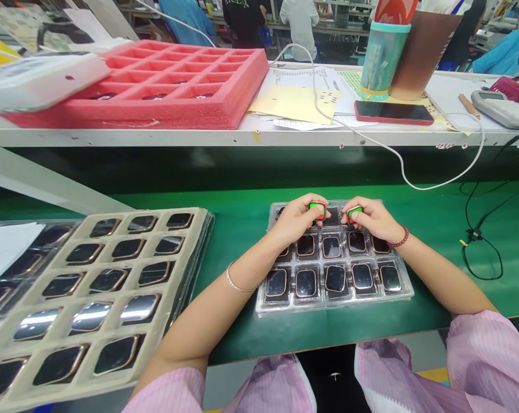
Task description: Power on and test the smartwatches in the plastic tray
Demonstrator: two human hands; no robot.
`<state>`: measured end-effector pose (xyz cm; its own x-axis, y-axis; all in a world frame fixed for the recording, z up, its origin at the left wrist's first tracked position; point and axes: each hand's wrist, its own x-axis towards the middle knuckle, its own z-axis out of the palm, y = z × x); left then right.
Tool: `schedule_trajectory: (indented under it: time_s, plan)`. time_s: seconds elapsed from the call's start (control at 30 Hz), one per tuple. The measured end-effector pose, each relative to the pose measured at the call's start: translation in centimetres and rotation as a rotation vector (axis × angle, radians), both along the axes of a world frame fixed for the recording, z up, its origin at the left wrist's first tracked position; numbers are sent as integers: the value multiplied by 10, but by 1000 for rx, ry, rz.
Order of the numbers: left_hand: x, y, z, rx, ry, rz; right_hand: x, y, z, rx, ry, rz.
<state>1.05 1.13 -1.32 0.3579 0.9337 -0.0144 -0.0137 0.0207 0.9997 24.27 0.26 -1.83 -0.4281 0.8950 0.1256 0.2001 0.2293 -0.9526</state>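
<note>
My left hand (300, 216) is closed on a smartwatch body (314, 206) whose lit screen shows green and red. In my right hand (373, 219) is a second smartwatch body (352, 211), also lit green and red, with the thumb across its screen. Both are held above the far row of a clear plastic tray (334, 308). Rows of dark-screened square watch bodies (335, 277) with gold-coloured rims lie in its pockets. My hands hide part of the far row.
At left, a cream tray (149, 335) holds more watch bodies, beside papers (10, 252). Above the green bench (237, 229), a shelf carries a pink foam tray (246, 92), a phone (394, 112), a teal cup (382, 57) and a calculator (502, 109). A white cable (401, 160) hangs over its edge.
</note>
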Motion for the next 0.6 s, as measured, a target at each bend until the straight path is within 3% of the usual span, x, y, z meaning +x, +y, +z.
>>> schedule_trajectory:
  time_s: [0.13, 0.6]
  plan:
    - [1, -2, 4, 1, -3, -28, 1, 0, 1, -79, -1, -14]
    - [1, -2, 2, 29, -65, -55, 0, 3, -1, -48, 8, 17]
